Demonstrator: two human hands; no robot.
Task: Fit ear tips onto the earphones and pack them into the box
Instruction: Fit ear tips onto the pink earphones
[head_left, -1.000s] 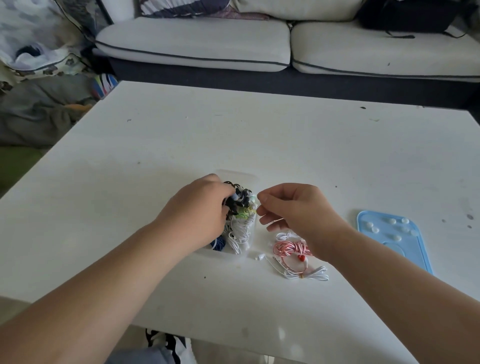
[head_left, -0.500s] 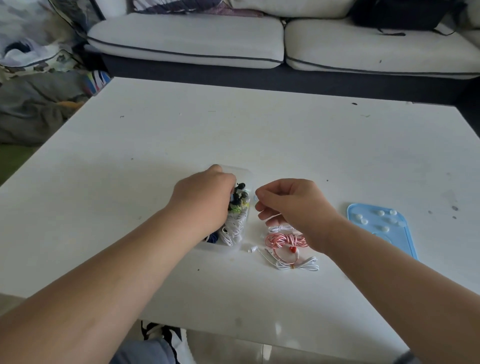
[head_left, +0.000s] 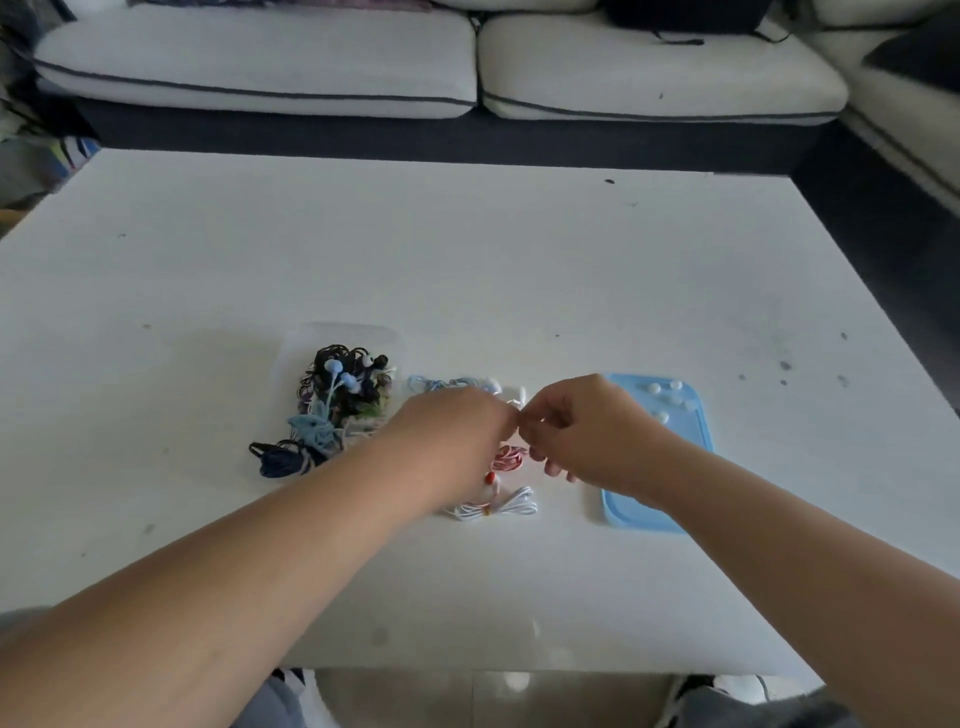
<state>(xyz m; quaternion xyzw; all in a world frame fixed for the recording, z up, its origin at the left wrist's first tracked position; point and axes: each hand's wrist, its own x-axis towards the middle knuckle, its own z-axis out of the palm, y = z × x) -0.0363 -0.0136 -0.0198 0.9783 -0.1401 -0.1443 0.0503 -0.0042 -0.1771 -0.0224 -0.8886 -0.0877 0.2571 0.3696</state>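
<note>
Hands meeting above coiled white earphones (head_left: 511, 506)
My left hand (head_left: 452, 436) and right hand (head_left: 587, 426) touch fingertips, curled; grip I cannot tell; clear plastic box (head_left: 343, 332) at 9 o'clock, light blue plastic tray (head_left: 696, 431) at 3

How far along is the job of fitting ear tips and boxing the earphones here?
Done: a tangle of earphones already sits in the clear box. In hand: the left hand and right hand meet fingertip to fingertip; anything between them is hidden. Left: red-and-white earphones, white earphones and a light blue cable lie outside the box, and loose ear tips wait on the blue tray.
</note>
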